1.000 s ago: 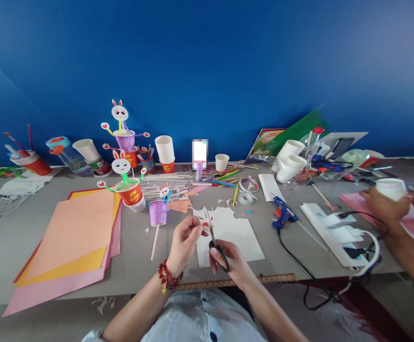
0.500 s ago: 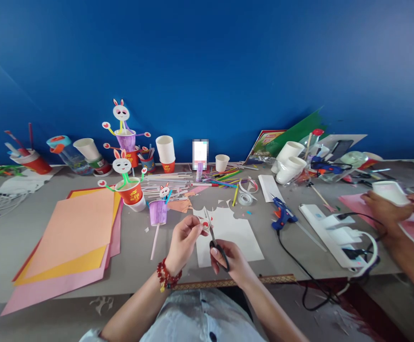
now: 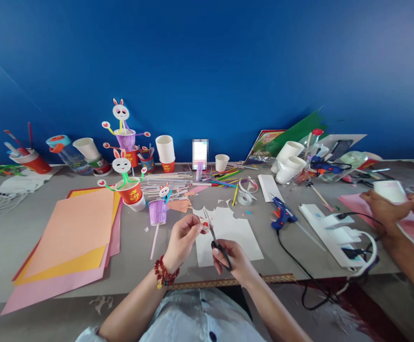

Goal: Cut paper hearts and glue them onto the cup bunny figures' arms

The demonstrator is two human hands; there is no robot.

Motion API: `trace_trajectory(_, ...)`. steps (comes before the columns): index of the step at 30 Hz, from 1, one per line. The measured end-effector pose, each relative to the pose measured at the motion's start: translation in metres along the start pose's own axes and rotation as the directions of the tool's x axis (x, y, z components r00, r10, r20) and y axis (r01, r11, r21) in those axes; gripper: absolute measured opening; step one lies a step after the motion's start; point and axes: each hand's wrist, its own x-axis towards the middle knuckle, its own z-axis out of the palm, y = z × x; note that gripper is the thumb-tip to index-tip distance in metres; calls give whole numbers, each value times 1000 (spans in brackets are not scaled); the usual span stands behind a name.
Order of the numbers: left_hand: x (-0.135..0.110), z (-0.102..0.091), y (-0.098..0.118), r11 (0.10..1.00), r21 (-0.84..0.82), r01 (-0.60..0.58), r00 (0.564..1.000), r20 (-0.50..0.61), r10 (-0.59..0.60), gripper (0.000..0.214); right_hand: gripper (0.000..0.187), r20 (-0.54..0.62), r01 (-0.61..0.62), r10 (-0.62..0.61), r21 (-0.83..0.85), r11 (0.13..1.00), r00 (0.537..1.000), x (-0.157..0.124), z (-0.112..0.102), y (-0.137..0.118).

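Note:
Between the fingertips of my left hand (image 3: 183, 241) is a small white paper piece (image 3: 206, 225) with a red mark on it. My right hand (image 3: 233, 260) is closed round the black handles of a pair of scissors (image 3: 214, 237), whose blades point up and away, slightly apart, beside the paper piece. Under both hands lies a white paper sheet (image 3: 242, 240) with a ragged, cut far edge. Left of my left hand, a purple cup (image 3: 158, 212) with a small paper rabbit head leans on a pale straw (image 3: 154, 243).
Coloured paper sheets (image 3: 71, 232) are stacked at left, near a red cup (image 3: 130, 191) with a rabbit figure. On the right are a blue glue gun (image 3: 283, 213), its black cord, and a white power strip (image 3: 331, 235). A co-worker's hands (image 3: 388, 209) hold a white cup at far right.
The scissors and my right hand have shifted slightly to the right, and my left wrist slightly left. The paper piece stays in my left fingers.

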Motion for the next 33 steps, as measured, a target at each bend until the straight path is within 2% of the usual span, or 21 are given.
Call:
trace_trajectory(17, 6, -7, 4, 990, 144, 0, 994, 106, -15, 16, 60, 28, -35, 37, -81, 996, 999, -4, -10, -2)
trace_trajectory(25, 6, -11, 10, 986, 169, 1, 988, 149, -26, 16, 60, 42, -29, 35, -134, 991, 999, -5, -12, -9)
trace_trajectory(33, 8, -12, 16, 992, 124, 22, 981, 188, -45, 16, 58, 53, -70, 77, -125, 990, 996, -6, -12, -17)
